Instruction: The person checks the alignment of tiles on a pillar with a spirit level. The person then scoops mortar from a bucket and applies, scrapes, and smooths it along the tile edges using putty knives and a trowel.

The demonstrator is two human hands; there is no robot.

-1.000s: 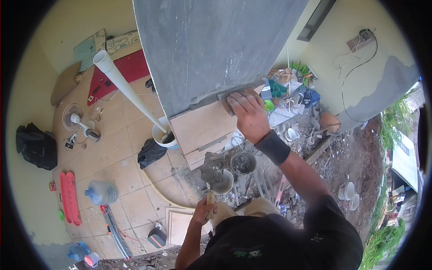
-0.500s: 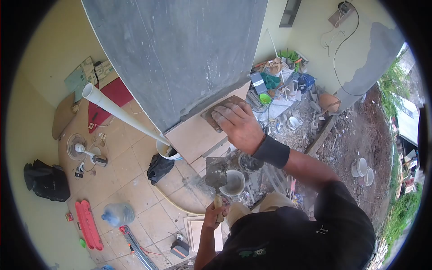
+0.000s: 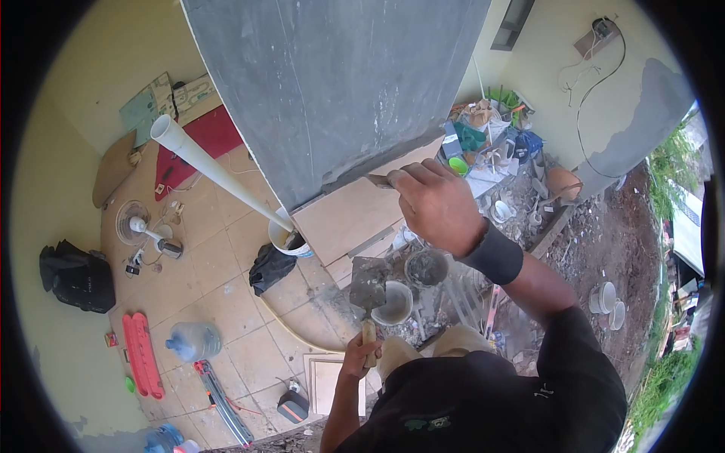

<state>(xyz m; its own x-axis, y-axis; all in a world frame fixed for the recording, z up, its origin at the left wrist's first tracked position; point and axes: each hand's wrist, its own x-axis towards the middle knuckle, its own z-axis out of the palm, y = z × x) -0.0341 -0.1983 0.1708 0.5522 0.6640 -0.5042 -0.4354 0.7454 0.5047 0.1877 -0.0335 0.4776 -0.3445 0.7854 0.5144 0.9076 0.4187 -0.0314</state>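
My left hand [image 3: 360,356] is wrapped round the handle of a trowel [image 3: 368,281], its square blade smeared with grey mortar. Beside the blade stand a pale bucket [image 3: 395,306] and a darker bucket [image 3: 427,268] with grey material inside. My right hand [image 3: 438,208], with a black wristband below it, grips a thin flat brownish piece [image 3: 381,181], seen nearly edge-on. My fingers hide most of that piece, so its kind is unclear. Under and behind this hand, a large beige tile [image 3: 343,225] meets the grey rendered wall [image 3: 340,83].
A white pipe [image 3: 219,177] leans out of a white bucket [image 3: 291,240], near a black bag [image 3: 270,268]. On the tiled floor at left are a water jug [image 3: 194,341], a red case [image 3: 143,355] and a tile cutter [image 3: 223,404]. Rubble and clutter [image 3: 491,151] lie at right.
My right hand has come off the tile's upper edge, back and to the right, and the flat piece has turned from face-on to nearly edge-on. My left hand still holds the trowel.
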